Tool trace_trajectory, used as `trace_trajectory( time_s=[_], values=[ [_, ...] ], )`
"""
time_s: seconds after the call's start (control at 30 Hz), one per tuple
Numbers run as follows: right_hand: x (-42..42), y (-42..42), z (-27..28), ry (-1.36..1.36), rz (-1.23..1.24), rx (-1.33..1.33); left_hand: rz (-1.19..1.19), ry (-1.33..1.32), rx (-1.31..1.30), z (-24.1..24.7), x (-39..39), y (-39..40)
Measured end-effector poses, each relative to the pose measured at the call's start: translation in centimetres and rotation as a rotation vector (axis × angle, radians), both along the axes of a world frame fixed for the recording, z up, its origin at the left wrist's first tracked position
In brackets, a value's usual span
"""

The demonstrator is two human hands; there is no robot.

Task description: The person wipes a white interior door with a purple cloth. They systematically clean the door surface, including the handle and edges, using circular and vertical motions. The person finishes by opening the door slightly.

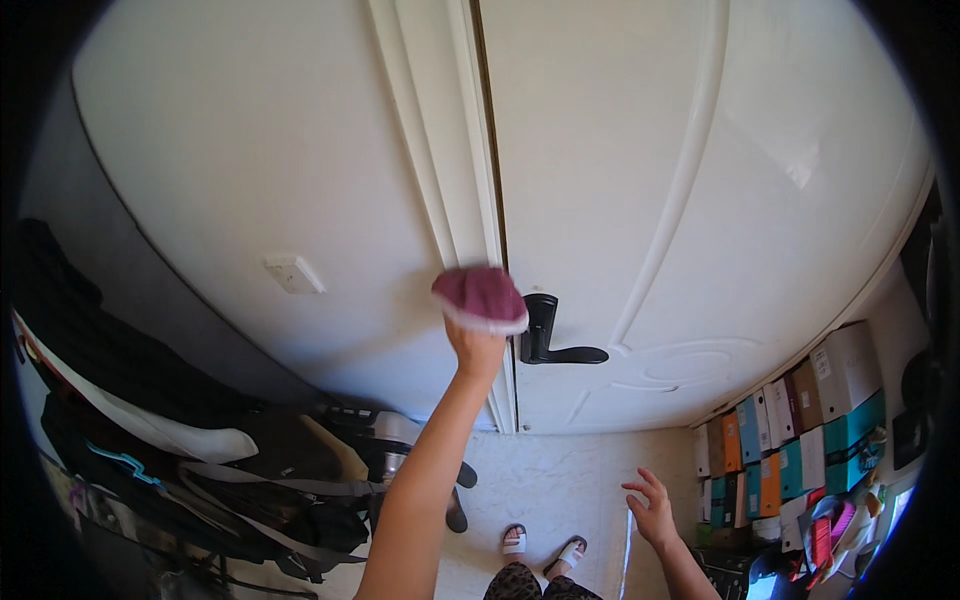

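My left hand (pixel 478 352) is raised against the white door frame (pixel 442 150), with a maroon cloth (pixel 482 298) edged in white at its fingers. The cloth hides the fingertips and looks slightly blurred. It lies over the frame, close beside the black door handle (pixel 546 330). The white panelled door (pixel 592 172) appears closed, with a dark narrow gap along the frame. Lower down, my right hand (pixel 654 510) hangs in the air above the floor, fingers apart and holding nothing.
A light switch (pixel 294 275) is on the wall at left. Hanging clothes and bags (pixel 285 480) crowd the lower left, near a suitcase (pixel 394 429). At right stand stacked shoe boxes (pixel 847 371) and a red brush (pixel 822 541). My sandalled feet (pixel 514 541) rest on pale tiles.
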State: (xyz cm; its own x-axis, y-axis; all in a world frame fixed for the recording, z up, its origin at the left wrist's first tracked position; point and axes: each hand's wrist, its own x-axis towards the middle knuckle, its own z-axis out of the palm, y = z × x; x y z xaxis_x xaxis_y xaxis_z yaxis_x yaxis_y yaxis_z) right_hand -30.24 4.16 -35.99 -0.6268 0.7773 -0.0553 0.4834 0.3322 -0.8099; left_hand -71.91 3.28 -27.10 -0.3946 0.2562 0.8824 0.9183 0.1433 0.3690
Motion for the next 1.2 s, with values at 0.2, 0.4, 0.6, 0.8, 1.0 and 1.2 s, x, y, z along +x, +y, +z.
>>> trace_trajectory(
  time_s=[0.2, 0.4, 0.6, 0.8, 1.0, 1.2],
  values=[
    [-0.5, 0.1, -0.2, -0.007, -0.002, -0.030, 0.163, -0.016, -0.324, -9.4, 0.9, -0.6],
    [2.1, 0.0, -2.3, -0.050, -0.058, -0.113, 0.024, -0.150, -0.484, -12.5, 2.8, -2.1],
    [3.3, 0.1, -3.8, -0.063, -0.062, -0.123, 0.031, 0.003, -0.127, -4.9, -0.3, -0.7],
    [0.9, -0.4, -3.3, -0.037, -0.037, -0.130, 0.116, 0.073, -0.288, -11.4, -0.6, -1.5],
    [1.7, -0.7, -5.1, -0.057, 0.000, -0.140, 0.012, -0.319, -0.793, -23.4, 1.8, -4.5],
    [2.8, -0.3, -6.0, -0.101, -0.018, -0.152, 0.019, -0.246, -0.102, -13.1, 2.7, -2.9]
  ],
)
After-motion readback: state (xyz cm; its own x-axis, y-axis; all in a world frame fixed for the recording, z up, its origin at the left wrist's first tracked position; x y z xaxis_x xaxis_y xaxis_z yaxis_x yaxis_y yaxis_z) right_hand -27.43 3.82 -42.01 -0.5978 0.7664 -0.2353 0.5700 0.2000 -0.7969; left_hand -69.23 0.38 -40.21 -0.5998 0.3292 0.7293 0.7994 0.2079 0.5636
